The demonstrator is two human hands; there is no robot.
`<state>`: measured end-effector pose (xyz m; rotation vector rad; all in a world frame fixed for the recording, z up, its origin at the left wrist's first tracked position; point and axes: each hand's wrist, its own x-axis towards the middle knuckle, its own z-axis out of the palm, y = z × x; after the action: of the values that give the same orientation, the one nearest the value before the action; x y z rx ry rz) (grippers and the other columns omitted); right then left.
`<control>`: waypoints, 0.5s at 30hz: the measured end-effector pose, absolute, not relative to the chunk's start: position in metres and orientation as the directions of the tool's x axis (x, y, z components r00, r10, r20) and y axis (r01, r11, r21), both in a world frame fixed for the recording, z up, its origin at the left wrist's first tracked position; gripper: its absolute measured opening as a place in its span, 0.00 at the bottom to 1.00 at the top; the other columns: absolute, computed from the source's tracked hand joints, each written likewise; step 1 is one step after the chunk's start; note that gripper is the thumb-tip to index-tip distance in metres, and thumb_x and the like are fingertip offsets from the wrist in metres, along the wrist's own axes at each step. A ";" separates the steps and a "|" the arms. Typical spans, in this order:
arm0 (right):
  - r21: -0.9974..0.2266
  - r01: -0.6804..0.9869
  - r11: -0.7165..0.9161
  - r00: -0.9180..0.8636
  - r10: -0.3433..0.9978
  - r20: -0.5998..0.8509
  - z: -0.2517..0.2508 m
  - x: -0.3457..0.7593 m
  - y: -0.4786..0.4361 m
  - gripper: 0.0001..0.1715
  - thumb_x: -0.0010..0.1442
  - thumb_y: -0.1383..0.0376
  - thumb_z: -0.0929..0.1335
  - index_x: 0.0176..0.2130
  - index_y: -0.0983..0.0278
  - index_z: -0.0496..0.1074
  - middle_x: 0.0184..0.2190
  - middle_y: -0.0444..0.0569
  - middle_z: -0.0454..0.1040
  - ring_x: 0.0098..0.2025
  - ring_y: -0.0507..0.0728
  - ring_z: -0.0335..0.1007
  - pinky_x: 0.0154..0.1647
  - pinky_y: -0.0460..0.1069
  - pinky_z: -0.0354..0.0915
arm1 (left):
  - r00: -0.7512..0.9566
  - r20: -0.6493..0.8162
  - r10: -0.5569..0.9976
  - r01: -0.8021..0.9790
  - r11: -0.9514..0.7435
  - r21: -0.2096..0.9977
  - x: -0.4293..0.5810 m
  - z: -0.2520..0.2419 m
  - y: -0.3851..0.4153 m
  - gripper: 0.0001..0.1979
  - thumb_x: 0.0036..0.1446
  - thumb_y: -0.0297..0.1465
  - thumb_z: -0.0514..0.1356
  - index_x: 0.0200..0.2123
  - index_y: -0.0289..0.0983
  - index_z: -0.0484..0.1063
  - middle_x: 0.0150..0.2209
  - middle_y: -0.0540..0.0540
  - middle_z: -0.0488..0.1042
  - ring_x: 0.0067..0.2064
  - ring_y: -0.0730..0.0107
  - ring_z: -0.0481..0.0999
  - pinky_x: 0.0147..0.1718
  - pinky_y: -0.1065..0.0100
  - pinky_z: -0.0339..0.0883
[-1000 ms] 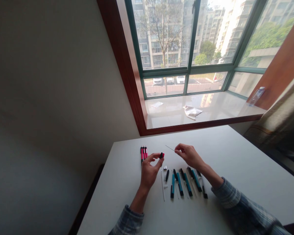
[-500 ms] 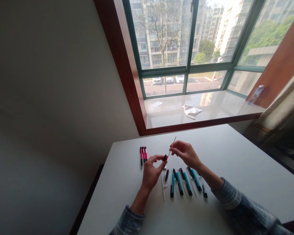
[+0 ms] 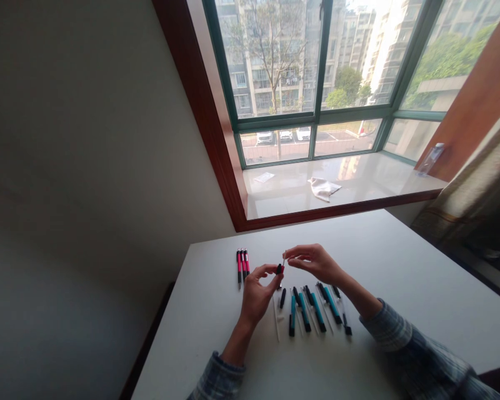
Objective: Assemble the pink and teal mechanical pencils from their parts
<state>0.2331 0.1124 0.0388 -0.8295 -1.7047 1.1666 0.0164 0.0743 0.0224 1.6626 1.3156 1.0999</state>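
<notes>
Barrel (image 3: 280,269): was black with a red end, held up over the worktop (image 3: 204,311), between its far edge and the row of parts, just left of the refill.
Left hand (image 3: 256,297): was pinched on the barrel, covering much of it, so its long axis could not be read.
Refill (image 3: 284,259): stood nearly upright, lower end at the red end; whether it sat inside was too small to tell.
Right hand (image 3: 316,264): was nearly closed and seemed to have the refill between its fingertips, reaching in from the right.
Nearer hand: was the left for the barrel, the right for the refill.
Teal barrels (image 3: 315,306): four lay side by side, axes running roughly from far edge to near, with black grips (image 3: 283,298) and white rods (image 3: 276,319) among them; their insides did not show.
Red pens (image 3: 243,264): three lay beyond the left hand, toward the far left corner.
Bottle (image 3: 430,161): stood past the far edge, on the sill (image 3: 291,205); contents could not be told.
</notes>
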 end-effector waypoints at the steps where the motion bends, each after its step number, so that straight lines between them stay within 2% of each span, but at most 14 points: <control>1: -0.930 0.079 0.358 -0.368 0.878 0.306 0.040 0.239 0.115 0.19 0.61 0.53 0.74 0.47 0.61 0.81 0.45 0.51 0.83 0.46 0.60 0.80 0.49 0.56 0.76 | 0.112 0.173 0.979 0.323 -0.200 0.925 0.016 0.022 0.075 0.12 0.58 0.41 0.67 0.41 0.42 0.82 0.42 0.45 0.83 0.46 0.55 0.80 0.51 0.52 0.69; 5: -0.814 0.354 0.461 -0.279 0.883 0.378 0.035 0.262 0.129 0.15 0.66 0.57 0.70 0.49 0.58 0.81 0.44 0.50 0.83 0.44 0.60 0.79 0.46 0.57 0.75 | 0.113 0.165 0.980 0.150 -0.181 0.972 0.016 0.022 0.078 0.12 0.57 0.41 0.68 0.39 0.39 0.81 0.40 0.44 0.83 0.43 0.57 0.80 0.51 0.53 0.71; 9: -0.535 0.644 0.547 -0.423 0.837 0.346 0.018 0.270 0.145 0.11 0.66 0.67 0.69 0.44 0.58 0.82 0.41 0.50 0.83 0.43 0.63 0.75 0.44 0.59 0.72 | 0.065 0.160 0.985 0.002 -0.160 0.987 0.016 0.026 0.078 0.16 0.54 0.43 0.70 0.38 0.38 0.79 0.39 0.43 0.82 0.40 0.57 0.81 0.46 0.53 0.76; 12: -0.398 0.708 0.584 -0.503 0.812 0.297 0.006 0.268 0.154 0.14 0.64 0.72 0.69 0.42 0.57 0.83 0.42 0.49 0.83 0.45 0.64 0.72 0.46 0.58 0.69 | 0.053 0.172 0.984 0.002 -0.172 0.985 0.017 0.028 0.076 0.16 0.53 0.44 0.70 0.38 0.38 0.80 0.38 0.43 0.82 0.40 0.56 0.82 0.45 0.53 0.76; 15: -0.353 0.716 0.602 -0.541 0.798 0.264 0.001 0.266 0.159 0.13 0.63 0.72 0.70 0.39 0.58 0.83 0.41 0.49 0.83 0.45 0.63 0.71 0.47 0.56 0.67 | 0.059 0.183 0.981 -0.008 -0.183 0.983 0.018 0.027 0.074 0.14 0.53 0.42 0.71 0.37 0.38 0.80 0.38 0.43 0.82 0.40 0.57 0.82 0.45 0.54 0.76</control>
<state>0.2657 0.1595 0.0012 -1.2123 -2.4341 0.2845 0.0185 0.0740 0.0265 1.3689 1.0698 1.2986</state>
